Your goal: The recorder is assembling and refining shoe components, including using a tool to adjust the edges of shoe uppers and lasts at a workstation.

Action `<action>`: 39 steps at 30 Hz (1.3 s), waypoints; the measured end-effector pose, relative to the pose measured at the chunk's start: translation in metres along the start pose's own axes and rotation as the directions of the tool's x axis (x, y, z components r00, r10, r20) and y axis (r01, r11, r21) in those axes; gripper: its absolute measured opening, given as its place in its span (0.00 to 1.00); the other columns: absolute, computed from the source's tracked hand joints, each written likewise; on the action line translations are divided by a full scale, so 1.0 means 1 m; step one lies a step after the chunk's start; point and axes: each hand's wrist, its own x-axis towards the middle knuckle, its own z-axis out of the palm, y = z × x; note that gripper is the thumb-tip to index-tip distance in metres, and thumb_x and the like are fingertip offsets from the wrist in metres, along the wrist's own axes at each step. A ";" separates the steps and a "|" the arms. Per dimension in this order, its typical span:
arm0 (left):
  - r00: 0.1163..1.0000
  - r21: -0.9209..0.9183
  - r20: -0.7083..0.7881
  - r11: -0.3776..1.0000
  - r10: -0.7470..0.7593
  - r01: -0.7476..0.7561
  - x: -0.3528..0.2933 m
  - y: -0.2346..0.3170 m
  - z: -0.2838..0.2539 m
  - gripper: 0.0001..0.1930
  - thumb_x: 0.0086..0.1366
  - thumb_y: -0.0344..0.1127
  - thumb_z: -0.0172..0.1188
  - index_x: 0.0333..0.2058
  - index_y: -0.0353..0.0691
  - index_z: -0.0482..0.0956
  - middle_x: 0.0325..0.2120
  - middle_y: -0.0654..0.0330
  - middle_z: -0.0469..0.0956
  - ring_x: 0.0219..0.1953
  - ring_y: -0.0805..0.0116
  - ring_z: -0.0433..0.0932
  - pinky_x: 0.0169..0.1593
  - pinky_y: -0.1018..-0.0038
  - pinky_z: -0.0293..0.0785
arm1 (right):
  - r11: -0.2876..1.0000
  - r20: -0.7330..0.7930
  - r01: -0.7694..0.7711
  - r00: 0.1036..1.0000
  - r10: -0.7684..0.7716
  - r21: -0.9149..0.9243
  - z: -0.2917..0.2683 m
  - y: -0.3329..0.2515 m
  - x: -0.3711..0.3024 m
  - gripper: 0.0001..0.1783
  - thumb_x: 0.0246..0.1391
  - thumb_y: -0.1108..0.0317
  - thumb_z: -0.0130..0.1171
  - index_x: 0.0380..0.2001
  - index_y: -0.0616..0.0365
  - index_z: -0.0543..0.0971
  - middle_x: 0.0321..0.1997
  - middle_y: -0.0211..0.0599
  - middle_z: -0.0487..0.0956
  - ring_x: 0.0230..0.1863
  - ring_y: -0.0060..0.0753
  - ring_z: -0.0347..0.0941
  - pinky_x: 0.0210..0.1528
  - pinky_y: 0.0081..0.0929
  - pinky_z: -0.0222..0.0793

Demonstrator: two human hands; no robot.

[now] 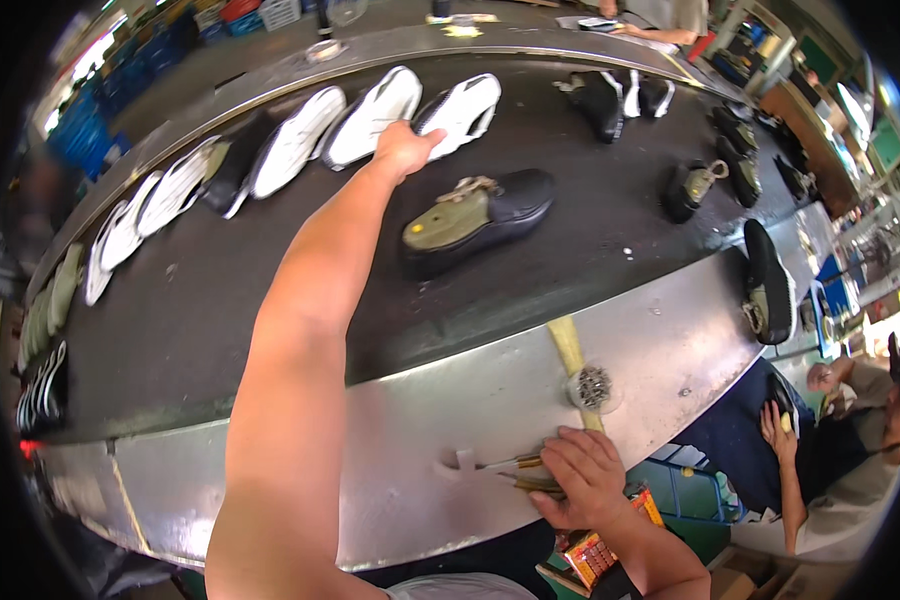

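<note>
My left hand [405, 152] reaches across the dark belt [610, 240] to the far row. It is closed at the near end of a white shoe [462, 112], thumb on the shoe's side, most fingers hidden. Another white shoe [375, 118] lies just left of that hand. On the near metal ledge [420, 500], my right hand [582, 480] is closed over a pliers-like metal tool [525, 474] with yellowish handles. Beside it stands a small round dish [592, 387] of small metal pieces. An olive and black shoe [478, 220] lies on its own in mid-belt.
More white shoes [175, 185] and a black shoe [238, 160] continue leftward. Black shoes [600, 105] and olive-black shoes [738, 150] lie at right. One shoe [768, 285] lies over the ledge. A co-worker [850, 470] handles a shoe at lower right; another person's arm [660, 35] is beyond the belt.
</note>
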 end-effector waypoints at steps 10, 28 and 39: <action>0.990 0.007 -0.065 0.992 0.125 -0.124 -0.350 -0.061 -0.167 0.25 0.61 0.44 0.67 0.46 0.27 0.77 0.32 0.55 0.83 0.33 0.69 0.82 0.37 0.68 0.79 | 0.992 -0.098 0.104 0.989 -0.111 -0.073 0.009 0.007 -0.009 0.26 0.46 0.56 0.65 0.46 0.62 0.77 0.47 0.46 0.78 0.52 0.53 0.74 0.55 0.49 0.67; 0.721 0.102 0.690 0.995 -0.069 -0.002 -0.682 -0.150 0.002 0.50 0.55 0.62 0.63 0.64 0.26 0.59 0.55 0.32 0.70 0.59 0.40 0.70 0.61 0.59 0.68 | 0.940 0.125 -0.225 0.972 0.199 0.257 -0.012 -0.061 -0.088 0.27 0.50 0.64 0.67 0.51 0.63 0.72 0.43 0.47 0.77 0.47 0.48 0.75 0.51 0.37 0.71; 0.988 -0.834 0.065 0.552 0.139 -0.023 -0.661 -0.170 -0.039 0.33 0.68 0.34 0.61 0.68 0.38 0.57 0.55 0.60 0.72 0.56 0.73 0.69 0.60 0.75 0.65 | 0.444 0.687 -0.676 0.707 0.168 0.588 -0.006 -0.167 -0.178 0.16 0.63 0.64 0.55 0.48 0.64 0.75 0.34 0.33 0.81 0.29 0.20 0.74 0.34 0.21 0.70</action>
